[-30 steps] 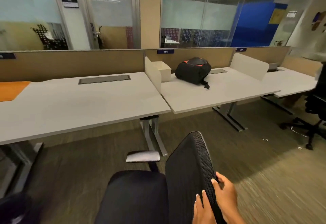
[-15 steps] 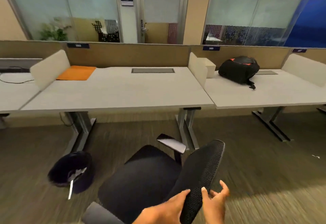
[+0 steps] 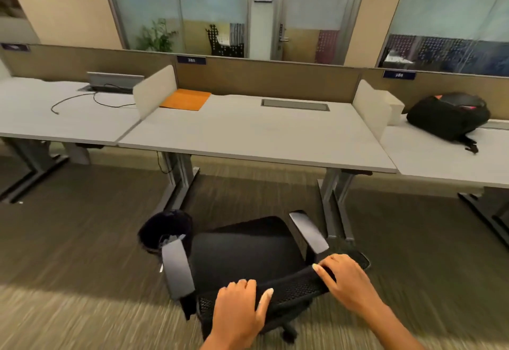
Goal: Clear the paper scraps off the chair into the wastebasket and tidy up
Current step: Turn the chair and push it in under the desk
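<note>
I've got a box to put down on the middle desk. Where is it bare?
The middle desk is bare across its front and centre, between the two white dividers. Its back edge is taken: the orange folder in the left corner, the cable hatch toward the right. The right desk is crowded by the black backpack.

Both hands grip the black mesh office chair (image 3: 248, 250) backrest; beyond it left, the black round wastebasket (image 3: 165, 230), behind both the white desk (image 3: 248, 132).

Black mesh chair (image 3: 242, 250) facing desk, seat bare, black wastebasket (image 3: 165, 228) just beside its left armrest
</note>
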`<move>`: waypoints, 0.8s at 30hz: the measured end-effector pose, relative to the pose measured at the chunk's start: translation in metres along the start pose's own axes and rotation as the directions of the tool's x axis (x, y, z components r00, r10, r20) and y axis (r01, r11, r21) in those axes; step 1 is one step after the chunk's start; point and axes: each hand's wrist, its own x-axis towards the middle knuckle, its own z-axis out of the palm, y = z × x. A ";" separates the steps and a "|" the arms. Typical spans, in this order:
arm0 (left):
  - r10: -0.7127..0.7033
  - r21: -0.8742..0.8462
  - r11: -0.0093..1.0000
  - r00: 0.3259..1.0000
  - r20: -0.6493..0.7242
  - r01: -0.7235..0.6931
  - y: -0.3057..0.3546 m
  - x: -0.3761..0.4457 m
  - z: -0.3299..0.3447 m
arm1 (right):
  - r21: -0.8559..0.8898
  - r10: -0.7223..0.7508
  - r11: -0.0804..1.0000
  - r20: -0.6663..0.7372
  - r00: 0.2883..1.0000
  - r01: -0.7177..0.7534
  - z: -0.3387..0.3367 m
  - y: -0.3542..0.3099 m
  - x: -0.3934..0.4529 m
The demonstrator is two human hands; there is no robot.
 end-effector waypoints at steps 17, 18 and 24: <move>0.102 0.120 0.989 0.984 -0.146 -0.084 -0.101 0.052 -0.013 | -0.025 0.080 0.996 -0.212 0.974 -0.087 0.033 -0.075 0.008; 0.108 0.117 0.989 0.984 -0.145 -0.091 -0.105 0.054 -0.014 | -0.025 0.090 0.995 -0.212 0.973 -0.097 0.033 -0.078 0.010; 0.131 0.077 0.990 0.979 -0.157 -0.120 -0.115 0.076 -0.020 | -0.002 0.130 0.991 -0.212 0.968 -0.133 0.035 -0.084 0.029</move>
